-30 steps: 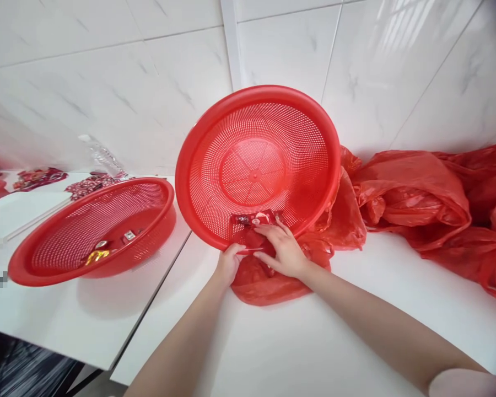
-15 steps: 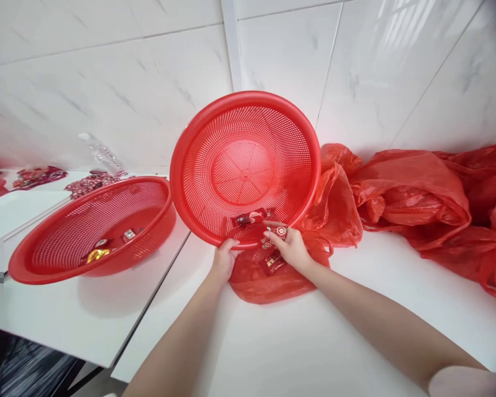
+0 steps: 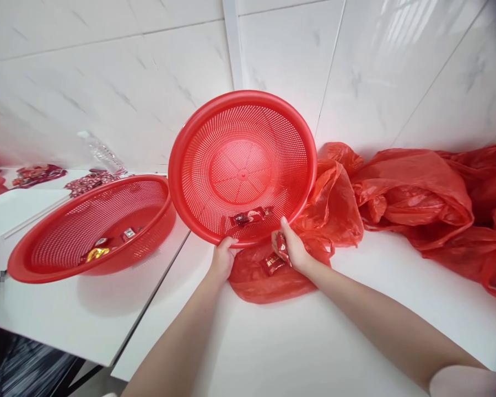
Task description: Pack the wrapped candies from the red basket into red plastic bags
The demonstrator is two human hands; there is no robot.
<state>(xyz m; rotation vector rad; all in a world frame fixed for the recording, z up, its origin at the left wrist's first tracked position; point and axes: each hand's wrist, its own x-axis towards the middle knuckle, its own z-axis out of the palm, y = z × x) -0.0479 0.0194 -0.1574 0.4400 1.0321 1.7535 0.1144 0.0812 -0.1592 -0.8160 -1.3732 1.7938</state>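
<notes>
My left hand [image 3: 224, 258] grips the near rim of a red plastic colander [image 3: 242, 132], thumb over the edge. The colander is tilted up with its inside facing me. A few dark red wrapped candies [image 3: 254, 215] lie inside against its lower wall. My right hand [image 3: 294, 247] is closed around a red wrapped candy [image 3: 281, 247], just off the colander's lower right rim. Below it, a red plastic bag [image 3: 264, 288] lies on the white table, with another dark red packet [image 3: 273, 264] showing at its opening.
A second red colander [image 3: 58, 242] at the left holds several candies, one in gold foil [image 3: 97, 254]. Red plastic bags [image 3: 417, 187] are heaped along the tiled wall on the right. A clear bottle [image 3: 103, 154] leans at the back left. A gap [image 3: 149, 300] divides two white tables.
My right hand has drawn back slightly from the colander's inside to over the bag, its fingers curling around the candy. The colander has shifted slightly left; my left hand keeps its hold.
</notes>
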